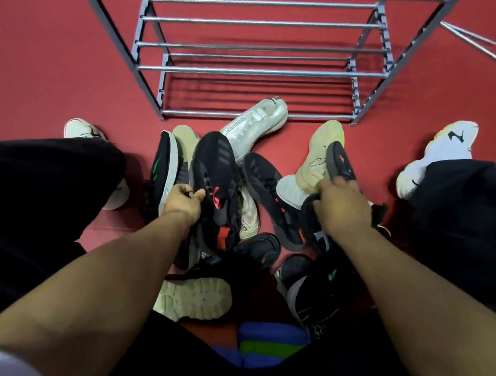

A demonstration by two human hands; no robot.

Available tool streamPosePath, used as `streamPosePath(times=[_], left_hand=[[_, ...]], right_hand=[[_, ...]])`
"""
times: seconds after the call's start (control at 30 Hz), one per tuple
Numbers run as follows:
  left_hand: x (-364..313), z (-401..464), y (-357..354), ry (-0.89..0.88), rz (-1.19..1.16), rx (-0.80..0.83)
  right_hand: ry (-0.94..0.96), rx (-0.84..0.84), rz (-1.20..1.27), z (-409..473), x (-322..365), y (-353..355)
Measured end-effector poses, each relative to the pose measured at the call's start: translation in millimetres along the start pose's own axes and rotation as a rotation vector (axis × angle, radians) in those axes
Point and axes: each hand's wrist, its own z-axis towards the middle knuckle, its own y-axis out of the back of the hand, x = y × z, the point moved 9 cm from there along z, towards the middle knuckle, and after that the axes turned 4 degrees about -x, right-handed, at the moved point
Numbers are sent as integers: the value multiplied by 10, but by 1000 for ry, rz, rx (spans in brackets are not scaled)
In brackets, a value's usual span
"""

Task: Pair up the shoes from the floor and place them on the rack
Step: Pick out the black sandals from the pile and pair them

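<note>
A pile of shoes lies on the red floor in front of the grey metal rack (253, 70), whose bars hold nothing. My left hand (182, 201) grips a black sneaker with grey stripes and a red mark (215, 166), toe pointing at the rack. My right hand (341, 207) holds a dark grey shoe with orange marks (339, 163), lifted over a cream shoe (321, 152). A similar black shoe with red accents (266, 186) lies between my hands. A white shoe (256, 124) rests against the rack's bottom bar.
A black shoe with a green mark (163, 169) stands left of the pile. Black shoes (313, 286) and a pale upturned sole (195, 297) lie close to me. My own white sneakers (436, 158) flank the pile. Loose metal rods (484, 49) lie at right of the rack.
</note>
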Motion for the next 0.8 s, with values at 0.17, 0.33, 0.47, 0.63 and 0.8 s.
streamPosePath(times=[0.17, 0.33, 0.47, 0.63, 0.8], left_hand=[[9, -6, 26, 12, -93, 35], [76, 76, 88, 88, -206, 32], [114, 128, 182, 164, -205, -17], [135, 191, 287, 258, -256, -26], [169, 173, 355, 275, -235, -49]], right_hand=[[156, 318, -29, -102, 579, -474], [96, 485, -88, 110, 729, -673], [41, 505, -47, 60, 874, -924], [37, 382, 28, 100, 872, -913], [31, 10, 306, 244, 899, -318]])
